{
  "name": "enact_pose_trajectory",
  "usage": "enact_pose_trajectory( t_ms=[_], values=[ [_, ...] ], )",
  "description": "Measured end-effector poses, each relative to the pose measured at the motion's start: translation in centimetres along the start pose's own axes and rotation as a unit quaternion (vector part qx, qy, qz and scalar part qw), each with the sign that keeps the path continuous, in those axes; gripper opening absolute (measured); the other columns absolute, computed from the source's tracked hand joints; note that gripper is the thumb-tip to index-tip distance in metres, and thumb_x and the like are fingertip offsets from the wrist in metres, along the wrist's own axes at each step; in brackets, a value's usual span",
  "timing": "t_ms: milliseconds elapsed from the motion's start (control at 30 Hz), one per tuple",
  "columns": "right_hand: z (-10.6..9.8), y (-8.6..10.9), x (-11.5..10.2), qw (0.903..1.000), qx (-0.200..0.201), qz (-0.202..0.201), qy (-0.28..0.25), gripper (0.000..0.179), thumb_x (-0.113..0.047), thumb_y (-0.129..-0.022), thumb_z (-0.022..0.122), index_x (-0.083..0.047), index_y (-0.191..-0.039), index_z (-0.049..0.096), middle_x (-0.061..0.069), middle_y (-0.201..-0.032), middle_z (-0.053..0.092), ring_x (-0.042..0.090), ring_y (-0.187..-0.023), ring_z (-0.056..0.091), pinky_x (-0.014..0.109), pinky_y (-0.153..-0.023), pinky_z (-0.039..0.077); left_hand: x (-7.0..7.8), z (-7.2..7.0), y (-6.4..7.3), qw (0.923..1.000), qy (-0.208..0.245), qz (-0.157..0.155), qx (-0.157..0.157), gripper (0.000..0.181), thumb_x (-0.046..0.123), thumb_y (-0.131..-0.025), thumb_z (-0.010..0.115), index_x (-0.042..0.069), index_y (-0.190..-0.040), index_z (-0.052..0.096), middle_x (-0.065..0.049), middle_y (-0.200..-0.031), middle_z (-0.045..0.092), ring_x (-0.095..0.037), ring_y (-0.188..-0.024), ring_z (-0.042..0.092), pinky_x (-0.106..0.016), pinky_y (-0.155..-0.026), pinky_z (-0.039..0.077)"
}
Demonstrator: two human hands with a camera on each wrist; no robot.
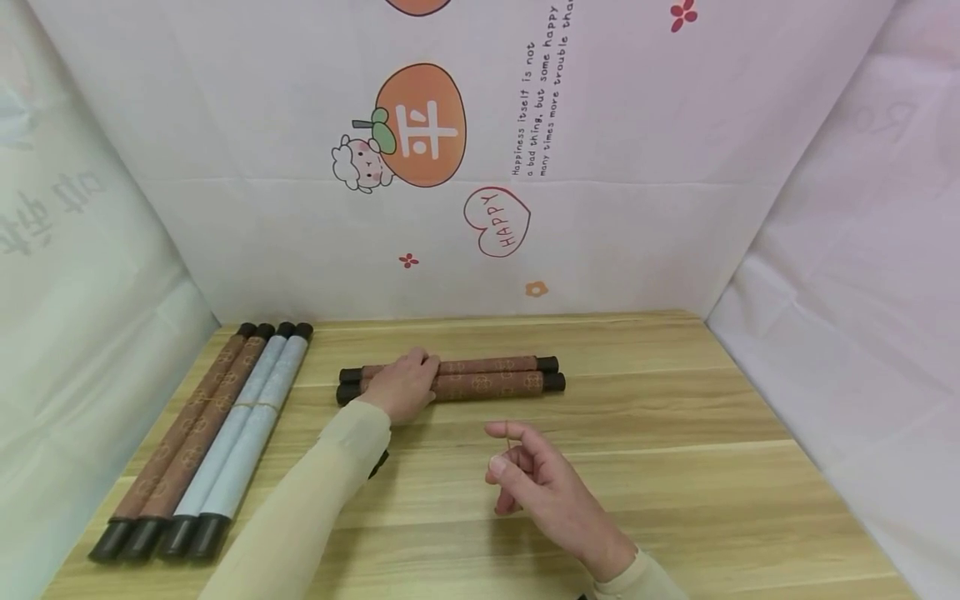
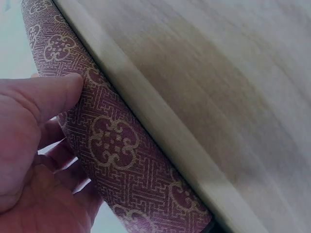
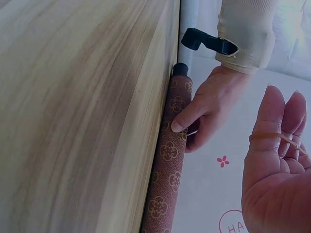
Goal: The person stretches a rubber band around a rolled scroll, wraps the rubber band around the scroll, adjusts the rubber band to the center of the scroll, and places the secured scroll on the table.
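Two brown patterned scrolls [image 1: 487, 384] with black end knobs lie side by side across the table, toward its back. My left hand [image 1: 401, 385] grips them near their left end, the thumb on the near side and the fingers over the far side. In the left wrist view the thumb presses on the brown cloth of one scroll [image 2: 114, 141]. Nearer the front, my right hand [image 1: 551, 492] is held apart from the scrolls, its fingers partly bent. A thin tan rubber band [image 3: 266, 136] is looped across its fingers, stretched from the index finger.
At the table's left side lie two more brown scrolls [image 1: 187, 425] and two light blue scrolls [image 1: 251, 425], side by side. A band [image 1: 258, 406] crosses the blue pair. White printed cloth [image 1: 622, 233] walls the wooden table [image 1: 675, 467] at the back and both sides.
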State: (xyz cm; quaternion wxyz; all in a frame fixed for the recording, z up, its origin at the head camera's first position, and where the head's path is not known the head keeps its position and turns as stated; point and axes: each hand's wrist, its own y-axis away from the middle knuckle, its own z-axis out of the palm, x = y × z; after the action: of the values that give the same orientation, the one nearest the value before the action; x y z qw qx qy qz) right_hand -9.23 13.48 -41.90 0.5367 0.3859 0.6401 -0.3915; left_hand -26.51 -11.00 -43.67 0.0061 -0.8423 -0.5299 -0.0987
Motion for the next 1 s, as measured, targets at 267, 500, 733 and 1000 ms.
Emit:
enact_pose_trajectory(
  t_ms=[267,500,733,1000],
  values=[
    [0.1,0.0,0.2,1.0000,0.002,-0.003,0.006,0.040,-0.024,-0.110,0.053,-0.013,-0.148,0.048,0.017,-0.102,0.064,0.021,-0.071,0.070,0.041,-0.075,0.063,0.2,0.7,-0.8,0.9998,-0.004,0.015,0.010,0.069,0.038,-0.099,0.071,0.000,-0.150,0.046,-0.020,-0.145,0.054,-0.035,-0.130,0.058,-0.049,-0.108,0.050],
    [0.2,0.0,0.2,1.0000,0.003,0.004,0.007,0.040,-0.025,-0.110,0.053,-0.014,-0.148,0.048,0.016,-0.102,0.065,0.021,-0.071,0.070,0.040,-0.075,0.063,0.5,1.6,-1.8,0.9986,-0.044,0.016,0.026,0.095,0.055,-0.089,0.078,0.008,-0.161,0.038,-0.020,-0.138,0.054,-0.034,-0.119,0.062,-0.049,-0.101,0.053],
    [0.1,0.1,0.4,1.0000,0.002,0.008,0.002,0.040,-0.024,-0.110,0.053,-0.013,-0.148,0.048,0.015,-0.102,0.065,0.020,-0.071,0.069,0.038,-0.074,0.063,0.7,1.9,-2.8,0.9987,-0.051,0.001,0.004,0.107,0.071,-0.078,0.078,0.012,-0.160,0.040,-0.017,-0.149,0.052,-0.038,-0.130,0.057,-0.059,-0.102,0.050],
    [0.1,0.1,0.4,0.9999,0.004,0.014,0.006,0.040,-0.024,-0.110,0.053,-0.013,-0.148,0.048,0.016,-0.103,0.065,0.020,-0.072,0.069,0.039,-0.075,0.063,0.9,1.9,-3.4,0.9996,-0.016,0.023,0.006,0.098,0.062,-0.081,0.082,0.010,-0.156,0.047,-0.017,-0.143,0.058,-0.037,-0.128,0.059,-0.054,-0.105,0.051]
  ],
)
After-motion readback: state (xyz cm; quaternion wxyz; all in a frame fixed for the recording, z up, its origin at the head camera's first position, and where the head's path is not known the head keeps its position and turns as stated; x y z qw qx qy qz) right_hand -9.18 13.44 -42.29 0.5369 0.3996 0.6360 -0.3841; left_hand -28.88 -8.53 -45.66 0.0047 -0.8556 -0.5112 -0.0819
